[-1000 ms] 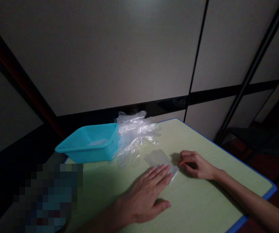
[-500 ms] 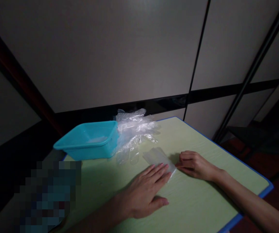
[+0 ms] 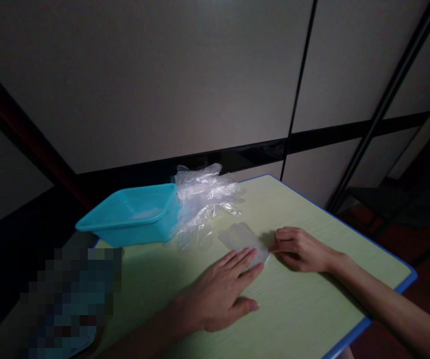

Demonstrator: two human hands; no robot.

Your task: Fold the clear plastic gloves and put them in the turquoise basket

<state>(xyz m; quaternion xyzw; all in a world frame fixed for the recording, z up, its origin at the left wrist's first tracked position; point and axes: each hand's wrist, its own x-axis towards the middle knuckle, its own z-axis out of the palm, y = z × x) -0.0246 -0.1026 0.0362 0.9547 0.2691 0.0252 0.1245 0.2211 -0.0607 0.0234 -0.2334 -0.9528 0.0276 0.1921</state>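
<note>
A clear, folded plastic glove [image 3: 242, 240] lies flat in the middle of the light green table [image 3: 305, 304]. My left hand [image 3: 220, 291] rests palm down with fingers stretched out, the fingertips pressing the glove's near edge. My right hand [image 3: 300, 248] sits at the glove's right end, fingers curled and pinching its corner.
A pile of loose clear plastic gloves [image 3: 202, 197] lies at the back of the table next to a turquoise plastic tub [image 3: 132, 215]. The table has a blue rim and ends close on the right. Grey wall panels stand behind. A blurred patch covers the lower left.
The folded glove has become shorter at its near end. Both hands stayed on it, shifting only slightly as the view moved.
</note>
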